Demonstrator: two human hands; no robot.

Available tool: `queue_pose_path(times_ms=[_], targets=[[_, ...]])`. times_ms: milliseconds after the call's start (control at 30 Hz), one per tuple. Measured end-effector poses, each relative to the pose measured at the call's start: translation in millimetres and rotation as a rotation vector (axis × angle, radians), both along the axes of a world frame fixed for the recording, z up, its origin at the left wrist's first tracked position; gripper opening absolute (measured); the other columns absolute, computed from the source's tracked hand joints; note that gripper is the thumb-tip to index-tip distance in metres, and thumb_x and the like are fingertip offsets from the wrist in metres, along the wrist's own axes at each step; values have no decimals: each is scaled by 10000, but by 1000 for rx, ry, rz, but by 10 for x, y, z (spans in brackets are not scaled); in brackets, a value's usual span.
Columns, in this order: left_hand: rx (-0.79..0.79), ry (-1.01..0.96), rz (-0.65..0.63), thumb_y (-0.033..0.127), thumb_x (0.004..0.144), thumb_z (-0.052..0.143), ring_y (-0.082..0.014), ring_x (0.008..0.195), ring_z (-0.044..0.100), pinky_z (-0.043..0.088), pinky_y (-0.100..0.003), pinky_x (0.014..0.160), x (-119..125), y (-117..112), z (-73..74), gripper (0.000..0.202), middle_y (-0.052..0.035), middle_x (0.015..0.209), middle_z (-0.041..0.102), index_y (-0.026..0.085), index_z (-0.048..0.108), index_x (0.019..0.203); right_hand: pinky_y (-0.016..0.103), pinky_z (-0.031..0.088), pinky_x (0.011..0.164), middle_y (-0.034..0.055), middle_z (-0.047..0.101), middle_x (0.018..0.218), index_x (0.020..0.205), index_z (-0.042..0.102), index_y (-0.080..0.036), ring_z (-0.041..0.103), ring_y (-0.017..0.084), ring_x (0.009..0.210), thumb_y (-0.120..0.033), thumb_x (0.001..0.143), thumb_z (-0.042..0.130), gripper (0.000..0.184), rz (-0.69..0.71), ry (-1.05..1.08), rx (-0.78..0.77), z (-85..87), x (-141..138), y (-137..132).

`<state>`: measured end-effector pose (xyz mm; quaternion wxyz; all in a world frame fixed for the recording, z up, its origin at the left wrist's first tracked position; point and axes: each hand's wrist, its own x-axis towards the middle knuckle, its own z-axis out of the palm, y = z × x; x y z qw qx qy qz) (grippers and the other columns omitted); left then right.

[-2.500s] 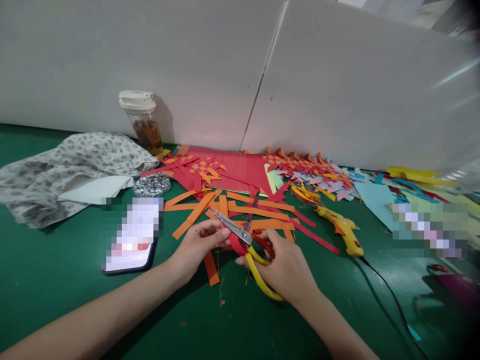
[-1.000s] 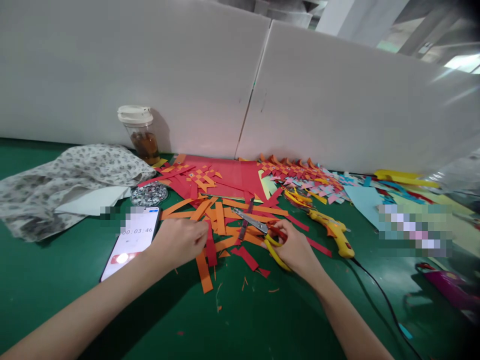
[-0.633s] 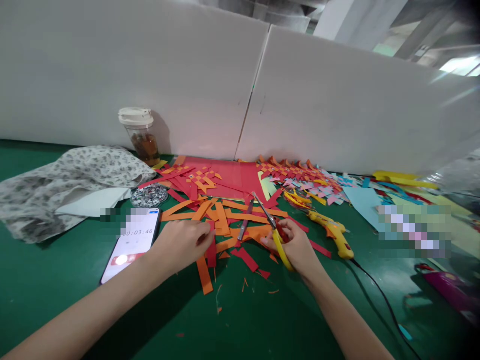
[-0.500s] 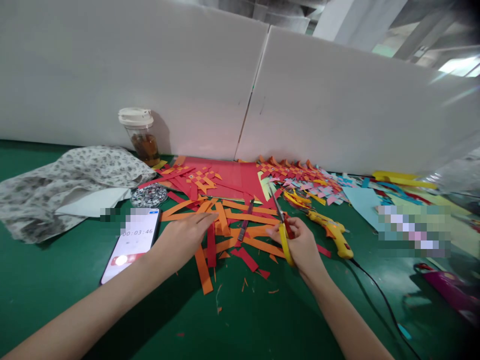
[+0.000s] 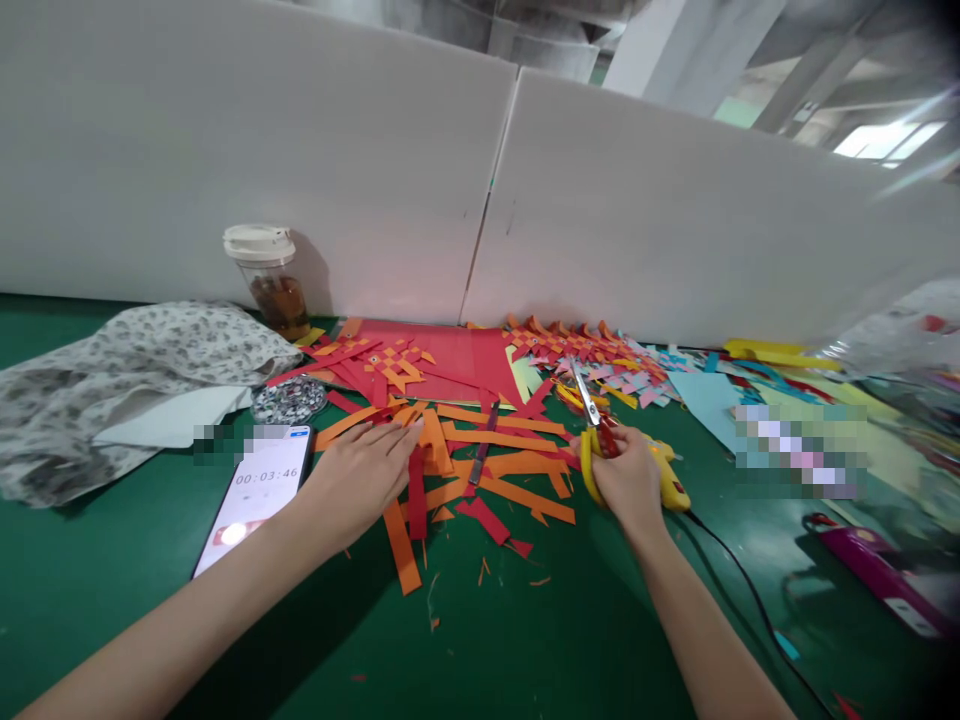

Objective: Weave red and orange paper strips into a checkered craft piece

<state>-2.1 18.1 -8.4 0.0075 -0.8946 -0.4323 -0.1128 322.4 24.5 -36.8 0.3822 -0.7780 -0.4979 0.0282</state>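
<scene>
My left hand (image 5: 360, 478) lies flat and open, its fingers stretched over orange and red paper strips (image 5: 480, 462) strewn on the green table (image 5: 525, 640). My right hand (image 5: 628, 478) is closed around the yellow and red handles of a pair of scissors (image 5: 591, 422), whose blades point away from me, shut. This hand sits just left of a yellow glue gun (image 5: 670, 480) lying on the table. A red strip (image 5: 416, 492) lies beside my left fingertips.
A phone (image 5: 251, 495) showing a timer lies left of my left hand. Behind are a lidded cup (image 5: 266, 277), a patterned cloth (image 5: 127, 375), a dish of googly eyes (image 5: 289, 400), woven paper pieces (image 5: 592, 350), coloured sheets and white partition boards (image 5: 300, 160). A cable (image 5: 739, 580) trails from the glue gun.
My right hand carried the scissors rightward, away from the strips toward the glue gun, blades swinging to point away. My left hand let go of a strip and flattened on the pile.
</scene>
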Motion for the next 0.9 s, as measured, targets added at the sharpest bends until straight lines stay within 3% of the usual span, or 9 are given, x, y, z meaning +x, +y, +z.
queue_pose_path(times_ms=[100,200,367,567,667,767,867,900], targets=[[41,41,-71,-20,717,357,-242,941,627,477,-384,802,-36,1,-5,534,-93,1071,673,167,547,1179,328,428,629,83,654,776,881,486,-190,617,252,747,-346,640,585,303,-21,-90,-71,10,-28,8],[109,30,-88,-36,692,374,-208,721,651,490,-304,612,-61,-20,-1,545,-48,847,718,202,575,1140,309,413,631,69,645,770,875,480,-198,612,251,769,-306,641,582,277,32,-177,-148,17,-81,-6],[163,-54,-94,107,814,423,-183,613,603,430,-276,541,-29,-51,26,256,-14,634,660,197,661,834,305,385,603,75,634,790,826,472,-211,595,287,837,-290,632,601,246,94,-274,-253,43,-111,-50],[156,-102,-52,337,867,441,-169,579,548,415,-285,533,46,-89,25,301,-7,600,587,172,583,659,299,387,573,59,630,750,817,480,-220,605,266,753,-283,631,613,238,83,-251,-273,35,-50,-39],[193,-120,-50,275,889,403,-208,773,584,460,-323,640,57,-87,2,258,-64,849,637,171,616,788,306,410,584,51,627,728,808,484,-216,606,256,726,-260,609,623,247,75,-202,-213,22,-12,-19],[242,-133,-77,99,860,386,-258,1015,532,465,-374,745,58,-76,-33,281,-103,1150,563,200,585,1031,299,441,609,57,626,801,841,477,-212,609,224,742,-227,617,602,257,56,-149,-107,42,-20,-26],[221,-153,-94,126,867,394,-221,800,599,481,-344,646,80,-93,-58,240,-75,914,636,188,604,964,283,465,663,63,595,954,918,426,-214,604,181,815,-186,646,577,312,54,-27,129,106,-127,-68],[195,-156,-95,187,880,403,-203,699,599,479,-335,605,95,-108,-62,214,-55,797,637,181,617,885,286,471,667,58,587,955,906,419,-214,603,174,806,-179,630,608,336,79,112,309,136,-188,-90]])
